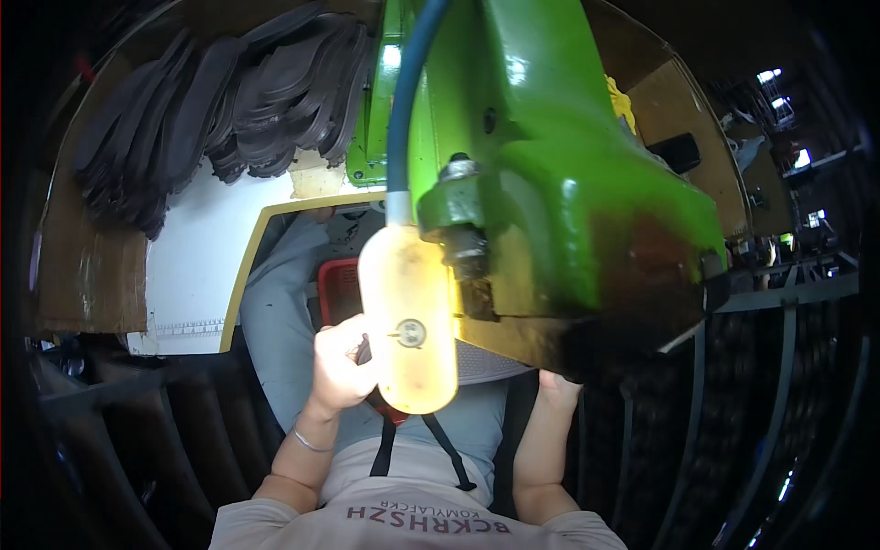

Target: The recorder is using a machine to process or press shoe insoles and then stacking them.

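My left hand [343,363] is closed on the dark edge of what looks like a shoe sole, just left of a glowing oval lamp [409,321]. A grey, textured part of the shoe sole [490,363] shows between the lamp and the green machine head [568,202]. The lamp covers the stretch between this part and my left hand. My right hand [558,389] is at the right, beside the sole's far end and under the machine's dark lower edge. Its fingers are mostly hidden there.
Stacks of dark soles [293,92] lie at the back left on a white board [197,266] with a yellow edge. Cardboard [87,266] stands around them. A blue hose [412,92] runs to the lamp. Below is a red basket [337,286]. Dark metal bars [779,403] line the right.
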A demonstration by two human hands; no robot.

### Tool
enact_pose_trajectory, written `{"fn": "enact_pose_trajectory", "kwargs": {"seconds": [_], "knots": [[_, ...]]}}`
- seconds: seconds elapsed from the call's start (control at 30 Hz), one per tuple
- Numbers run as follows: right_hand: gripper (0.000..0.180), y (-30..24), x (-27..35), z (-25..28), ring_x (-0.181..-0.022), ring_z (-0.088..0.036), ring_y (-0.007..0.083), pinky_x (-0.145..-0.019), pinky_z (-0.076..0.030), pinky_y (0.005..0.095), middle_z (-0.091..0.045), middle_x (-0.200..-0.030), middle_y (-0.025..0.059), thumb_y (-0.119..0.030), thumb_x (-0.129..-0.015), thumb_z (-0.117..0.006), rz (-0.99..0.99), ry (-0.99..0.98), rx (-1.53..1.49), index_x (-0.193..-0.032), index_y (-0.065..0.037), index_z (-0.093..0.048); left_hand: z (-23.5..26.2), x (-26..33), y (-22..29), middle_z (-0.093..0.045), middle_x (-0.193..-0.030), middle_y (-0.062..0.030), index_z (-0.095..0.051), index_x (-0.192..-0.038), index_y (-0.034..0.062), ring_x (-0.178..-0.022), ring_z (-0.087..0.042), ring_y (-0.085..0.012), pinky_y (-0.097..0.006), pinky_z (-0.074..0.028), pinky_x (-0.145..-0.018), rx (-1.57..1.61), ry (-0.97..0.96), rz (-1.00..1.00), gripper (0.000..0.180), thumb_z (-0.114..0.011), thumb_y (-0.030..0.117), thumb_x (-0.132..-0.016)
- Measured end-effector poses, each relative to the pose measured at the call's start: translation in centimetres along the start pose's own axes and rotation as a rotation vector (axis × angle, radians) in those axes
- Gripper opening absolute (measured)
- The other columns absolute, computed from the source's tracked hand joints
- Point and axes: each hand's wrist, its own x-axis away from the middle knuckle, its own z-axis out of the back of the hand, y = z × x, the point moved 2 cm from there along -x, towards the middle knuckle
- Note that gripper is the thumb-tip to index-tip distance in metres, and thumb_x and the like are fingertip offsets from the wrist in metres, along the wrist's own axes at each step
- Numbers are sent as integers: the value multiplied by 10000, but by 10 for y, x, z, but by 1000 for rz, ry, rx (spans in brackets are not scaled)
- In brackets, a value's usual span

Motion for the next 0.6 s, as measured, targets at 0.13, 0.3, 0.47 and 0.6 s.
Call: {"fn": "enact_pose_trajectory", "kwargs": {"seconds": [0.13,0.3,0.47,0.6], "knots": [[469,12,-5,21,-1196,-535,249,-1039,-416,419,-565,-1287,98,-277,-944,-592,-177,-537,-47,-1341,-54,-479,-1,6,8,-711,-874,-93,-662,-972,-64,-776,-670,-127,-257,-536,-717,-29,140,-48,223,-736,-7,-769],[544,14,28,78,-1228,-511,286,-1052,-395,453,-507,-1355,119,-131,-894,-660,-486,-264,21,-1362,-10,-412,-28,14,-14,-700,-905,-101,-646,-969,-53,-830,-648,-117,-261,-521,-760,235,217,155,205,-723,6,-787],[507,9,67,93,-1177,-550,306,-941,-496,478,-524,-1328,135,-196,-922,-627,-461,-243,14,-1350,-14,-426,-62,0,-69,-694,-900,-95,-642,-959,-58,-788,-622,-90,-262,-513,-720,268,-79,-12,247,-729,87,-780],[460,-3,76,73,-898,-657,313,-627,-588,414,-609,-1149,152,-249,-938,-600,-373,-213,156,-1291,4,-448,-59,1,-90,-693,-894,-90,-643,-950,-62,-780,-620,-90,-260,-512,-716,210,-105,-24,237,-728,77,-778]]}}
